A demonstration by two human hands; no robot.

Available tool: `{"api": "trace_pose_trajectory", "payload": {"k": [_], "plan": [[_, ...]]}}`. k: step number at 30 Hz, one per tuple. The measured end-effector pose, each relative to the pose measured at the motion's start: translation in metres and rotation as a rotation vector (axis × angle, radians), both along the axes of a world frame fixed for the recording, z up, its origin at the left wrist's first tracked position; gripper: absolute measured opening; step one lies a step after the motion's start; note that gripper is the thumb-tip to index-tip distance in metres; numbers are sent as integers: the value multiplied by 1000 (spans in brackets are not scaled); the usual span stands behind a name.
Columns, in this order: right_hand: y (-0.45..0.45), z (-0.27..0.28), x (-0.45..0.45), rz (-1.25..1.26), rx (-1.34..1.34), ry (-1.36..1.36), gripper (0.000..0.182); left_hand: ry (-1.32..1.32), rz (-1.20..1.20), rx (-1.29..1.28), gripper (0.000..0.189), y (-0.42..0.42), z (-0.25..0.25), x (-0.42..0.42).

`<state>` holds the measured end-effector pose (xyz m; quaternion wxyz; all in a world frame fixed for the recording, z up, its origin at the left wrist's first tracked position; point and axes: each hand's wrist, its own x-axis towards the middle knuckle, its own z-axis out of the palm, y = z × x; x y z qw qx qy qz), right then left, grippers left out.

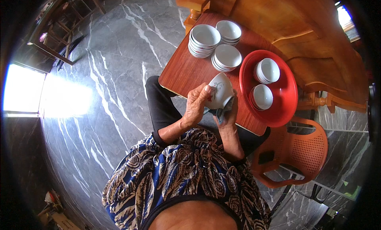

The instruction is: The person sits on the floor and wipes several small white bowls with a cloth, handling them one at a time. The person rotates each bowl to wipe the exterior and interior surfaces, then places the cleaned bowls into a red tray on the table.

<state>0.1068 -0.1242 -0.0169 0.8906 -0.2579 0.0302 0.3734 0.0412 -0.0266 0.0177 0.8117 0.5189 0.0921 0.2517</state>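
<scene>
My left hand [197, 102] grips the rim side of a white ceramic bowl [220, 90] with a floral pattern, tilted over the near edge of the wooden table [181, 72]. Against the bowl's foot, my right hand [229, 111] presses a grey-blue cloth [221, 113]. Beyond the hands stand several stacked white bowls: a tall stack [205, 36], one behind it to the right [228, 30] and one nearer [227, 56]. To the right, a red plastic basin [284, 111] holds two more stacks of bowls, a farther one [269, 70] and a nearer one [262, 97].
A carved wooden bench [268, 18] borders the table's far right side. An orange plastic chair [306, 146] stands at the right, below the basin. Dark wooden furniture [59, 36] is at the upper left, on the grey marbled floor [116, 66].
</scene>
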Motion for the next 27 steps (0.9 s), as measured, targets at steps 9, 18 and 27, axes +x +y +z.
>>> {"api": "trace_pose_trajectory", "payload": {"k": [9, 18, 27], "plan": [[-10, 32, 14, -73, -259, -389, 51, 125, -126, 192, 36, -6, 21, -11], [-14, 36, 16, -176, -350, -1218, 61, 209, -181, 89, 40, -6, 33, -7], [-14, 40, 24, -224, -644, -1560, 40, 199, -258, 206, 49, 10, 19, -11]]}}
